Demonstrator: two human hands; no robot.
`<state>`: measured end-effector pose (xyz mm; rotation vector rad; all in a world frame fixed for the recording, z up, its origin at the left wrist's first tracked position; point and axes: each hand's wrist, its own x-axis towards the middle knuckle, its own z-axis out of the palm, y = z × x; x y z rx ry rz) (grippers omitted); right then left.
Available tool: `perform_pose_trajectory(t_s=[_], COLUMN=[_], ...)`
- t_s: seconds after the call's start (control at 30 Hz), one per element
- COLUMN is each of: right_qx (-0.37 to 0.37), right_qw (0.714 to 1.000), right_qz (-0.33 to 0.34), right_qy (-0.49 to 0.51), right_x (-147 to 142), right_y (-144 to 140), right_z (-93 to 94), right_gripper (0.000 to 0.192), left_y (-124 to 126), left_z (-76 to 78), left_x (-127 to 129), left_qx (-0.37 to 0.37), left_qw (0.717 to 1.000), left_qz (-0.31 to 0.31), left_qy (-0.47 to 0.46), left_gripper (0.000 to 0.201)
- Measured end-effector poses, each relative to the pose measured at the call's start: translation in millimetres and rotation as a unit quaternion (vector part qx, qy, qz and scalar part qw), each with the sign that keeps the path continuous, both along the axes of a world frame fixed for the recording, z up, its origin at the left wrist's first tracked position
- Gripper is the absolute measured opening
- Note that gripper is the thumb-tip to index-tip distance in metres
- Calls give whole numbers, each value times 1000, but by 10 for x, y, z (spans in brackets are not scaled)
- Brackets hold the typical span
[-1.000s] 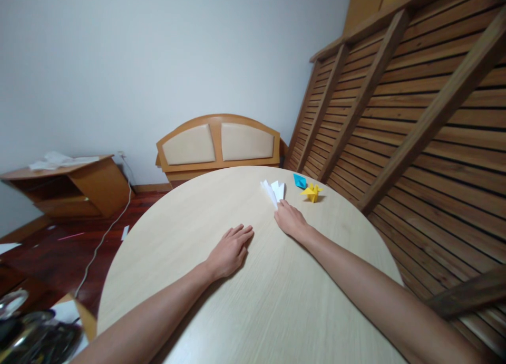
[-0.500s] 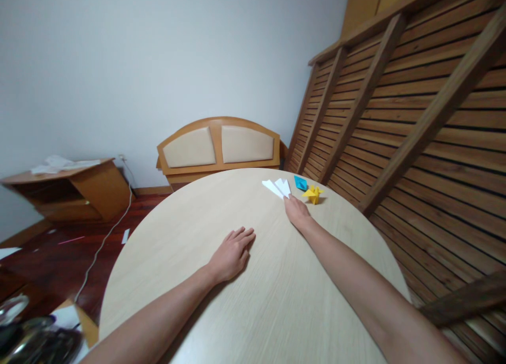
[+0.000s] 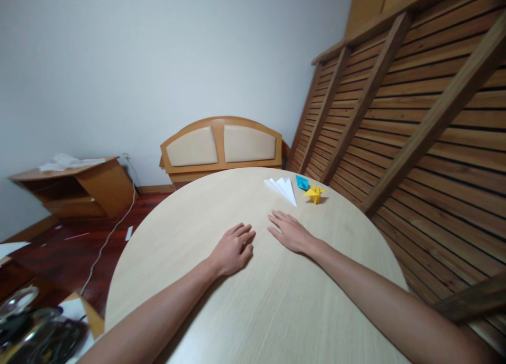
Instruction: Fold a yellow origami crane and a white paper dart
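Note:
On the round pale wooden table (image 3: 190, 216) lies a white paper plane (image 3: 283, 189), its point turned towards me. To its right are a blue folded-paper piece (image 3: 302, 182), boat-like in shape, and a yellow paper crane (image 3: 315, 194) standing upright. My right hand (image 3: 290, 231) is just short of the plane, not touching it, fingers stretched out and holding nothing. Left of it, my left hand (image 3: 234, 249) rests palm down near the table's middle, fingers apart and nothing in them.
Beyond the table stands a headboard (image 3: 221, 145) with two cream panels. A slatted wooden frame (image 3: 395, 132) leans along the right side. At left are a low cabinet (image 3: 90, 187) with white papers on top, a cable (image 3: 113, 231) on the floor, and dark clutter (image 3: 43, 327) nearby.
My right hand has let go of the white paper plane and drawn back towards me, its fingers opening. The plane stays on the table. My left hand has barely moved.

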<state>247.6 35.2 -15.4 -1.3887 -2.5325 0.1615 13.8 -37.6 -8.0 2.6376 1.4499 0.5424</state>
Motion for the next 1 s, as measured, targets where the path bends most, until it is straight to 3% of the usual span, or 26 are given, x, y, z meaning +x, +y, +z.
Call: perform_pose_trajectory(t_s=[0.2, 0.7, 0.77, 0.83, 0.93, 1.0], right_qx=[-87, -82, -42, 21, 145, 209], right_qw=[995, 995, 997, 994, 959, 933], right_qz=[58, 63, 67, 73, 77, 75], right_qy=[5, 3, 25, 83, 230, 285], right_x=[109, 110, 92, 86, 145, 232], right_y=[-181, -137, -140, -180, -334, -468], right_z=[47, 65, 154, 349, 771, 1008], right_gripper=[66, 68, 58, 42, 29, 27], left_y=[-7, 27, -6, -104, -360, -544], left_z=[-12, -20, 108, 368, 877, 1131], left_x=[-82, -112, -106, -121, -192, -255], left_qx=[-21, -26, 2, 81, 229, 281], left_qw=[1000, 1000, 999, 989, 940, 902], left_qz=[5, -11, -17, -5, -43, -44], left_qy=[20, -6, -46, -122, -249, -325], left_gripper=[49, 46, 40, 34, 31, 35])
